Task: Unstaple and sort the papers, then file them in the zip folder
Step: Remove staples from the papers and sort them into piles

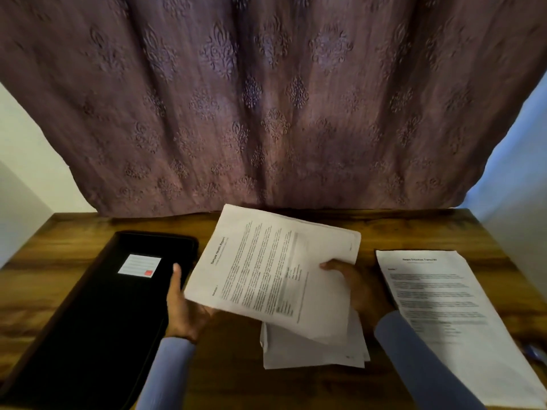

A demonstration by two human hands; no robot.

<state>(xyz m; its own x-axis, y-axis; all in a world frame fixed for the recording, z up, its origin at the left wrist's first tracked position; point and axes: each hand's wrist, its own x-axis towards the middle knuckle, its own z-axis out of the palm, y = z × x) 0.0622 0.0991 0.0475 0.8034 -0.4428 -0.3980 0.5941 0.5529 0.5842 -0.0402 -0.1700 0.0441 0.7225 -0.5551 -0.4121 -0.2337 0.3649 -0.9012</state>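
A set of printed white papers (266, 267) headed "Sample Health Report" is held tilted above the wooden table. My left hand (183, 309) supports its lower left corner from beneath, thumb raised. My right hand (355, 285) grips its right edge, thumb on top. Under the held set, a small stack of white papers (313, 347) lies on the table. Another printed stack of papers (450, 315) lies flat to the right. The black zip folder (97, 315), closed, with a white label, lies at the left.
The wooden table (399, 229) ends at a purple patterned curtain (266, 99) hanging behind it. White walls flank the curtain. A small dark object (532, 349) lies at the table's right edge, partly hidden by the right stack.
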